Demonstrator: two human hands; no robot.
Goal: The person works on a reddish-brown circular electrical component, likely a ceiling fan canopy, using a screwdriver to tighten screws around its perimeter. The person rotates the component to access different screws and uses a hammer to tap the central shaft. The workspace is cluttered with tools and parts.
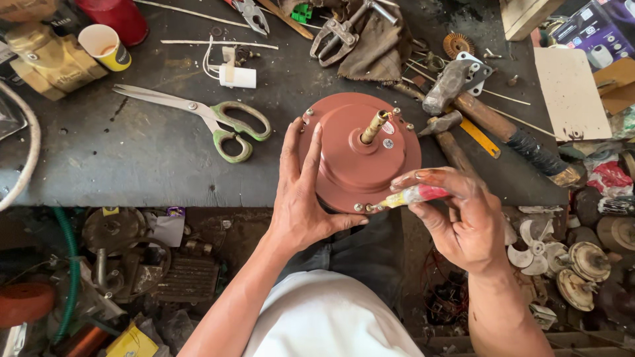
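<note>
Item: round reddish-brown motor housing with brass shaft, at the near edge of the dark workbench. Left hand lies open, flat against its side, steadying it. Right hand grips a small screwdriver, tip at 1 rim screw. Best practice, judged: keep the tip square, housing braced. Screw head too small to read; the housing's underside is hidden.

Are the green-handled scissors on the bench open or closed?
Closed. The scissors lie flat on the dark workbench; their two blades run together as one strip to the tip, and the green handle loops sit next to each other.
</note>
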